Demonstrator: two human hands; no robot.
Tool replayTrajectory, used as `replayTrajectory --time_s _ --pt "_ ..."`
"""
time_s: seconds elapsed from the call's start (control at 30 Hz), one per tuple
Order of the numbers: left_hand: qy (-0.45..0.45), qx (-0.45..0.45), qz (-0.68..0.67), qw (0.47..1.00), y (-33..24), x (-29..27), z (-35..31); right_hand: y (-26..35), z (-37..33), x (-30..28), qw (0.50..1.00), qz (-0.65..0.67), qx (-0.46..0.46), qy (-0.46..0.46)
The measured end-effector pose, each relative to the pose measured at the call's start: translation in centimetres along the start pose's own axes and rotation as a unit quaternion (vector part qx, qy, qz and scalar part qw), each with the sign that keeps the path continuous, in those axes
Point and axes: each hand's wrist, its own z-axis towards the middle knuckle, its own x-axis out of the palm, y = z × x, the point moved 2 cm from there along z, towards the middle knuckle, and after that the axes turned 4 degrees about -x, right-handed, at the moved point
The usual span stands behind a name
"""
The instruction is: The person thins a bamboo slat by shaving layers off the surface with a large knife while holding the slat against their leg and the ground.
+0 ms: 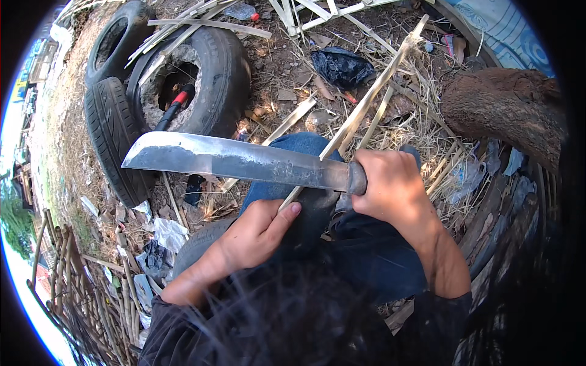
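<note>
My right hand (390, 183) is closed round the dark handle of a machete (244, 163). Its broad, scuffed blade points left and lies across a pale bamboo strip (372, 91). The strip slants from the upper right down under the blade, over my knee in blue jeans (299, 143). Below the blade, my left hand (259, 235) pinches the strip's near end between thumb and fingers. The blade hides the part of the strip between its two visible lengths. Whether the edge bites into the bamboo I cannot tell.
Several old tyres (223, 79) stand at the upper left, one with a red-and-black handled tool (177, 107) in it. Split bamboo strips (329, 12) lie at the top. A black plastic bag (342, 67) sits ahead, a thick log (503, 110) at right, bamboo sticks (67, 274) lower left.
</note>
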Motion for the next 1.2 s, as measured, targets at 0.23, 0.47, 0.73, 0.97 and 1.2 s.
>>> replayTrajectory --time_s 0.23,0.47,0.73,0.97,1.2 --pt "-0.004 -0.012 0.008 1.0 1.4 -0.3 -0.8 -6.6 -0.5 -3.9 0.972 -0.06 0.159 -0.163" --pt "0.058 0.022 0.015 0.998 1.2 -0.8 0.1 -10.1 -4.4 -8.1 0.916 -0.174 0.316 -0.176" --pt "0.068 -0.021 -0.155 0.985 4.2 -1.7 -1.3 -21.6 -16.7 -14.1 0.781 -0.046 0.502 -0.368" --pt "0.119 -0.037 -0.187 0.974 4.9 -1.5 -0.1 -8.9 -9.2 -6.6 0.908 -0.04 0.283 -0.305" --pt "0.034 0.025 -0.055 0.998 3.6 -0.6 -0.6 -2.9 -2.7 -2.8 0.991 -0.059 0.043 -0.112"
